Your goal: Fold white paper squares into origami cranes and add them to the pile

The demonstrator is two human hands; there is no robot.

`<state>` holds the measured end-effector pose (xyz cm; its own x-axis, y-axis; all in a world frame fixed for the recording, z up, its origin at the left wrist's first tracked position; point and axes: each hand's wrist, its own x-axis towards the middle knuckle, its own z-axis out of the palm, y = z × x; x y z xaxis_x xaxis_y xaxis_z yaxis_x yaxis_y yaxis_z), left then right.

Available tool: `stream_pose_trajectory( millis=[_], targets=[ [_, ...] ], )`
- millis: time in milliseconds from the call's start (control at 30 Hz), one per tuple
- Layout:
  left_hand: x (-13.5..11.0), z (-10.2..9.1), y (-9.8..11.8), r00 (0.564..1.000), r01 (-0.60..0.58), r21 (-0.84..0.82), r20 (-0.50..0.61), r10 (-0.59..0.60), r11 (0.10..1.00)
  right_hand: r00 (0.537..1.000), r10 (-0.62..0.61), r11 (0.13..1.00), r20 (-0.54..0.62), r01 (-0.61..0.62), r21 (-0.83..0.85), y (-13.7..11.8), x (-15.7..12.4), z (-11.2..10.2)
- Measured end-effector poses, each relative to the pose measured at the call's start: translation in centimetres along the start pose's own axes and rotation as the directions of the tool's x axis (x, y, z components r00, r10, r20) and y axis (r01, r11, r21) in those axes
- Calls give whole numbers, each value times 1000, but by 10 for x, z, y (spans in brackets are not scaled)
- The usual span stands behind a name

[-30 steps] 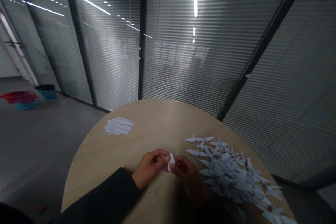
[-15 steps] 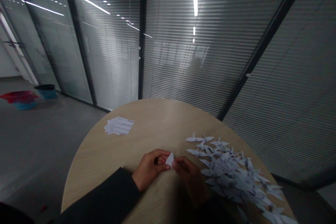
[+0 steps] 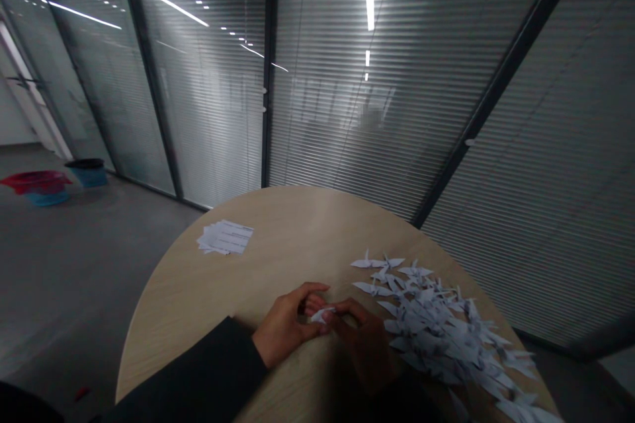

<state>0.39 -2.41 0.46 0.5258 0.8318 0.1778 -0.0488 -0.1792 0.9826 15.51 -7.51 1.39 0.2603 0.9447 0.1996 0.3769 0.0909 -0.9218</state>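
A small folded piece of white paper (image 3: 322, 315) is pinched between my left hand (image 3: 286, 330) and my right hand (image 3: 361, 344), just above the wooden round table (image 3: 297, 225). Its lower part is hidden by my fingers. To the right, my right hand lies close to a large heap of white origami paper cranes (image 3: 436, 324), without touching it as far as I can see. Farther up the tabletop, well beyond my left hand, lies a small stack of printed paper sheets (image 3: 225, 238).
Floor-to-ceiling glass partitions with slatted blinds (image 3: 397, 92) curve behind the table. Out on the grey floor at the left stand a red-and-blue stack of basins (image 3: 37, 186) and a blue bin with a black rim (image 3: 88, 173). A small red object (image 3: 82, 394) lies on the floor.
The folded paper has turned from nearly upright to lying flatter between my fingers. My left fingers have opened slightly around it, and both hands have shifted a little.
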Motion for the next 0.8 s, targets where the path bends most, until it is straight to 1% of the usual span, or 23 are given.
stream_pose_trajectory(
  millis=[100,167,300,400,500,600,733,800],
  targets=[
    [1,-1,-1,995,103,-108,1,-104,989,999,47,999,17,-47,-9,0,0,0],
    [2,-2,-1,987,157,-188,4,-160,969,998,55,998,36,-56,13,3,2,0],
    [4,-7,4,970,241,-335,54,-237,911,994,29,988,108,-45,145,10,8,-2],
    [4,-9,7,955,297,-405,124,-270,865,987,-1,968,158,-38,247,12,10,-6],
    [3,-9,7,942,332,-440,197,-271,834,984,-33,955,172,-20,297,10,10,-8],
    [3,-9,6,930,358,-440,246,-273,824,976,-69,948,206,-1,319,11,8,-8],
    [2,-9,4,917,384,-438,285,-279,813,969,-115,949,220,41,314,16,7,-6],
    [3,-10,3,914,388,-428,291,-282,817,967,-110,952,232,35,306,17,7,-6]
  ],
)
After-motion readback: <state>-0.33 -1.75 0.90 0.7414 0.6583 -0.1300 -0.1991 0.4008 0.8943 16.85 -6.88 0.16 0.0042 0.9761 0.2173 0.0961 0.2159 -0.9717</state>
